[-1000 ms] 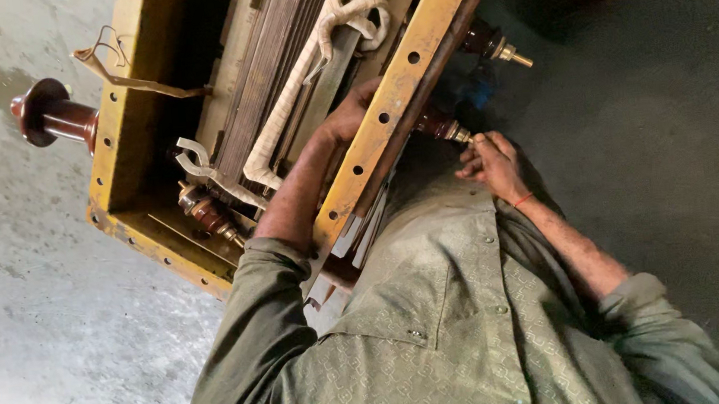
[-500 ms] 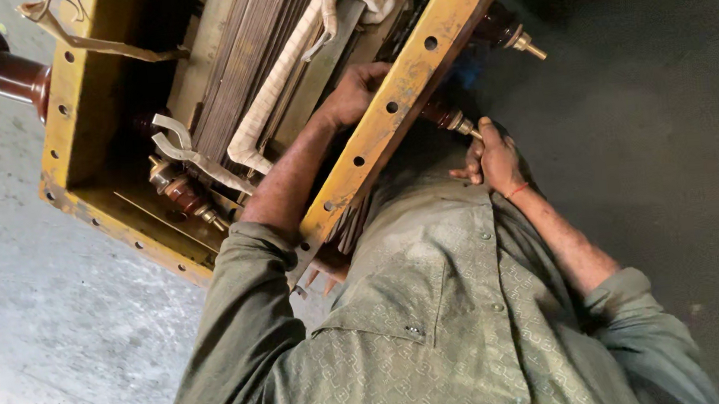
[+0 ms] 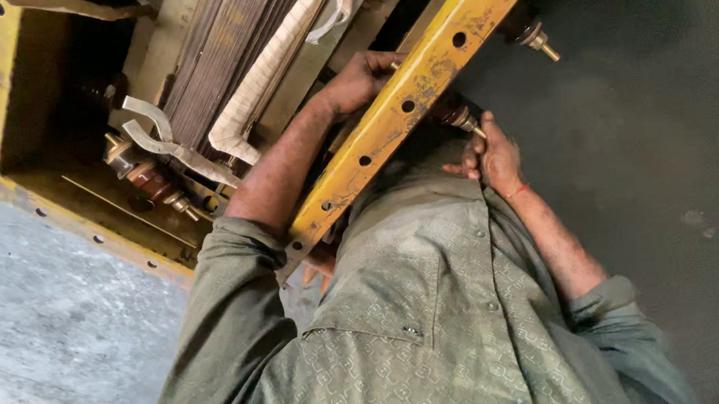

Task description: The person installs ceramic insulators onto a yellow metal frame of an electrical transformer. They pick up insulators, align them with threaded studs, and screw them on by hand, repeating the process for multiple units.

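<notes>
Right hand: the right hand (image 3: 494, 154) is held outside the tank wall, fingers curled together around the tip of a threaded terminal stud (image 3: 465, 120), which is pinched rather than merely touched; the grip appears suited to steadying or turning the stud from outside.
Left hand: the left hand (image 3: 363, 78) is reached over the rim into the tank, fingers bent and pressed against the inner face of the yellow flange (image 3: 419, 93); what is gripped there is hidden by the flange, so it cannot be told whether anything is pinched. It is placed just opposite the right hand, seemingly so that the inner end of the same fitting can be met.
Stud: it is seated through the tank wall just under the flange, its dark bushing body tucked in shadow, its metal tip pointing outward to the right hand.
Flange: a row of bolt holes is carried along it; it is set between the two hands.
Second stud: a like terminal (image 3: 536, 37) is seen farther along the same wall, untouched.
Core: a laminated core (image 3: 225, 49) wrapped with pale tape (image 3: 266, 80) is lodged inside the tank, beside the left forearm.
Brown insulators: small ones (image 3: 145, 173) are mounted at the near inner corner, well apart from both hands.
Floor: grey concrete (image 3: 60, 341) is seen under the tank.
</notes>
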